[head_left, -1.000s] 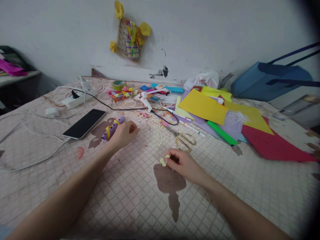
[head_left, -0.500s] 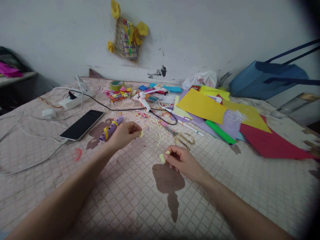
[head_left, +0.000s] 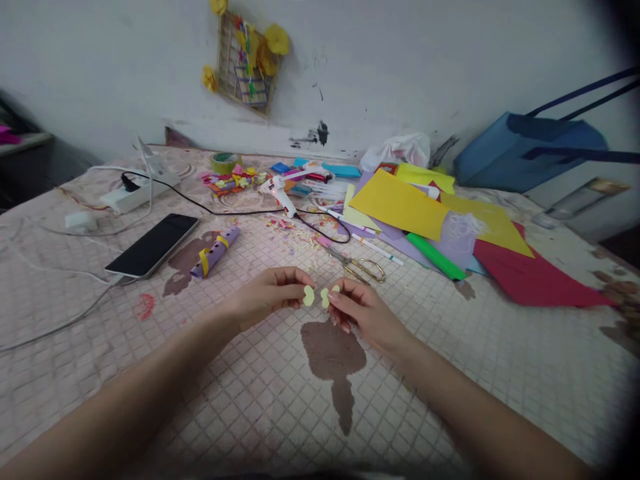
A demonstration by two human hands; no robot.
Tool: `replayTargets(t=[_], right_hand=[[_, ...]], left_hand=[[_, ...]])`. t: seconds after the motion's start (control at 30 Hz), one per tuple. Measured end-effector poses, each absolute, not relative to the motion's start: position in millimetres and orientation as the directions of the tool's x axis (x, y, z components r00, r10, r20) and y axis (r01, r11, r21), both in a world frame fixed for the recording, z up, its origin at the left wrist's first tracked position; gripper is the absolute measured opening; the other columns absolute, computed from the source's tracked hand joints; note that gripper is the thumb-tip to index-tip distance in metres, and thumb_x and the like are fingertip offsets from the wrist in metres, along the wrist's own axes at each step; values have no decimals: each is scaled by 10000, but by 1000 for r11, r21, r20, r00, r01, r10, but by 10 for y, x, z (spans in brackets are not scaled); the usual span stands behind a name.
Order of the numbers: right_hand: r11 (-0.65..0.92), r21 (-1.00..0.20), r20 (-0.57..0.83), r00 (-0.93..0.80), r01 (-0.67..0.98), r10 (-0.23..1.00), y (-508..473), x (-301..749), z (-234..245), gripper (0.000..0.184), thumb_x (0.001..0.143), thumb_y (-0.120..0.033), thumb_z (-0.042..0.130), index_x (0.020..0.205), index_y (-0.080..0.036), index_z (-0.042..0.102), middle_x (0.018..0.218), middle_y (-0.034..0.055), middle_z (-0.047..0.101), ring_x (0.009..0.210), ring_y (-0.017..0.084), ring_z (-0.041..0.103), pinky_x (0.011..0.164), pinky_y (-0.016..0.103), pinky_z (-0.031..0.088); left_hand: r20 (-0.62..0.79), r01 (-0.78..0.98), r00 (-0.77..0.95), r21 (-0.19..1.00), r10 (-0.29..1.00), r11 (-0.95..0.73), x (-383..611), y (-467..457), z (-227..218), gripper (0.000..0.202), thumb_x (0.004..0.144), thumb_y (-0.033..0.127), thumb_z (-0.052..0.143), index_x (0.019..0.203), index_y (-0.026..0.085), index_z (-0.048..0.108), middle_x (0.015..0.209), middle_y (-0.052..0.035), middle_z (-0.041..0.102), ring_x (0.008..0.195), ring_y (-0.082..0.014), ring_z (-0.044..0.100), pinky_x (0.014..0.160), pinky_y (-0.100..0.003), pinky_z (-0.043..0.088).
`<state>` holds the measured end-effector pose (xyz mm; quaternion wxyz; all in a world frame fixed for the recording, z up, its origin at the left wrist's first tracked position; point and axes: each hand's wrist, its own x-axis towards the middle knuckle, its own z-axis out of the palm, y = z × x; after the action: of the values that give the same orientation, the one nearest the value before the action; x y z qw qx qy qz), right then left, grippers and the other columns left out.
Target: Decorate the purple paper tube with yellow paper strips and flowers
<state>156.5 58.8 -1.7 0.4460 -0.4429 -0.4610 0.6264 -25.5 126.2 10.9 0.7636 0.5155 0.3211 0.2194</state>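
Note:
My left hand (head_left: 265,300) pinches a small pale yellow paper cut-out (head_left: 309,295) between its fingertips. My right hand (head_left: 361,312) holds a similar pale yellow cut-out (head_left: 326,297), and the two pieces are close together but apart, above a quilted pink mat (head_left: 250,393). Behind my left hand lies a purple paper roll (head_left: 215,253) with yellow bands and punched holes. Brass-handled scissors (head_left: 357,270) lie just beyond my right hand.
A black smartphone (head_left: 151,245) and a white power strip (head_left: 140,190) with cables lie at left. A hot glue gun (head_left: 280,190), paper scraps and a heap of coloured card (head_left: 400,203) fill the back of the mat. A blue bag (head_left: 530,153) stands at right.
My left hand has moved right, toward my right hand, and now shows its cut-out fully. The two cut-outs are closer together. The view has tilted slightly upward.

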Motion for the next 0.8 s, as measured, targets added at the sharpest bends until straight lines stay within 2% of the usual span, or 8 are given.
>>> replayTargets(t=[0.1,0.23,0.4,0.7,0.8], right_hand=[[-208,-951,-152,-240,-230,959,578,1550,-24,230,789,-369,587,710,-166,515,597,-35,528,467,50,440,389,155,320],[-254,-917,-171,-273,-309,947,575,1532,-32,220,778,-362,607,724,-168,520,622,-32,533,479,48,443,386,150,304],[-276,-907,-185,-286,-318,940,576,1511,-44,208,759,-335,636,727,-171,512,589,-38,523,485,51,448,391,145,295],[-251,-924,-176,-265,-287,948,577,1494,-56,191,744,-302,654,753,-173,513,575,-51,497,485,52,443,388,146,309],[-243,-931,-174,-253,-271,952,574,1489,-67,202,731,-302,665,810,-180,524,584,-57,488,488,54,441,386,148,314]], left_hand=[[-266,-26,713,915,649,404,-238,1240,92,142,721,222,642,812,130,583,745,-4,582,674,-80,506,644,-221,373],[-269,-57,721,895,638,443,-208,1191,80,170,731,267,648,773,128,560,689,18,543,609,-61,478,603,-210,352],[-267,-85,710,887,652,455,-153,1117,52,210,728,298,657,756,126,539,671,24,528,584,-48,464,582,-198,339],[-222,-108,643,921,733,373,-82,1046,-10,317,665,350,701,806,146,503,653,29,533,550,-56,464,536,-201,339],[-160,-82,619,960,769,267,-83,1056,-20,303,680,361,684,757,146,485,629,39,508,540,-57,447,515,-197,331]])
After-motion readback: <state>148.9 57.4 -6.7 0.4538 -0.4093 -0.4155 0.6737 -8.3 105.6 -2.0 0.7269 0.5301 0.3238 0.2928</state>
